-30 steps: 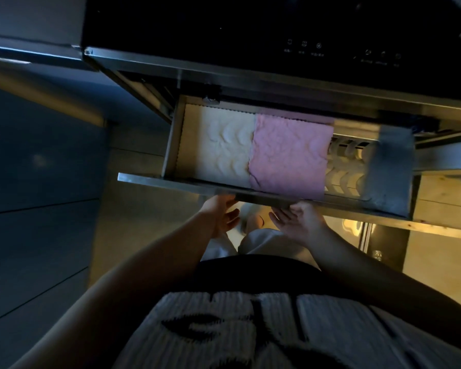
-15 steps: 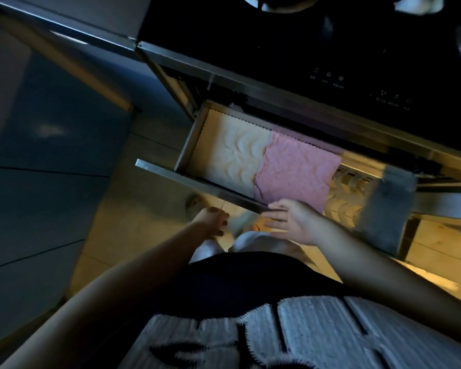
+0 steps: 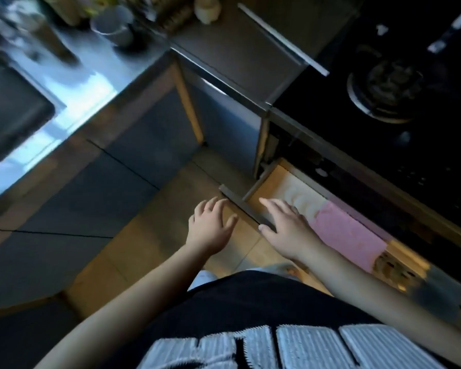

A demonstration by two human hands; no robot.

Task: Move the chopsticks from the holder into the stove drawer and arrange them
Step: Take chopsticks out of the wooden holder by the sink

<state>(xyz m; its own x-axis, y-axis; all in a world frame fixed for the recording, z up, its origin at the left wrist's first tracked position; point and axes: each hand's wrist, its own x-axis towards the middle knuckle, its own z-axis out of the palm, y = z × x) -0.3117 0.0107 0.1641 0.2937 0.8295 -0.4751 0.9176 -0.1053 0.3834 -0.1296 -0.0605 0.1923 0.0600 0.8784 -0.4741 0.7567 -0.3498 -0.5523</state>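
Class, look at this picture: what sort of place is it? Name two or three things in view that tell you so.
Most likely a home kitchen: a gas burner on a black hob, a sink set in a steel counter, and an open drawer below the hob.

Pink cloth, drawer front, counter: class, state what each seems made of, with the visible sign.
Pink cloth: likely soft fabric, matte, with a fuzzy texture.
Drawer front: probably metal, a thin straight strip with dull grey sheen.
Counter: perhaps steel or polished stone, glossy, mirroring bright light.
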